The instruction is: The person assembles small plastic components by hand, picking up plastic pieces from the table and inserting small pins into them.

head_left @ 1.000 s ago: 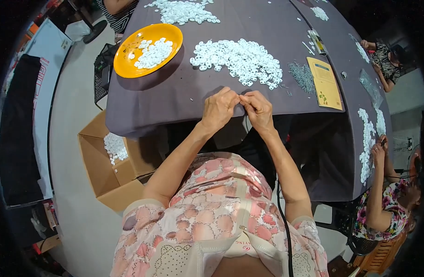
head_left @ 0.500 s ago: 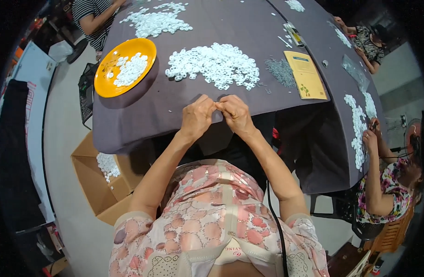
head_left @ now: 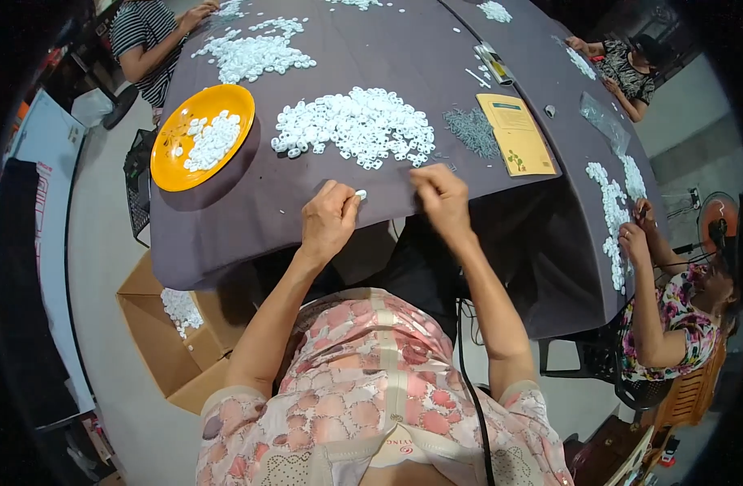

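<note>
I see two hands near the centre of the frame, over the near edge of the desk (head_left: 262, 206). The left hand (head_left: 329, 217) is curled closed, pinching one small white piece (head_left: 361, 194) at its fingertips, on the side facing the right hand (head_left: 442, 194). That one, just apart from the piece, is half curled and blurred; I can't tell whether it grips anything. Above both hands lies one pile of white pieces (head_left: 355, 121), too many to count. One yellow plate (head_left: 167, 168) with more sits upper left; one heap of grey bits (head_left: 472, 132) and one yellow booklet (head_left: 515, 134) lie upper right.
</note>
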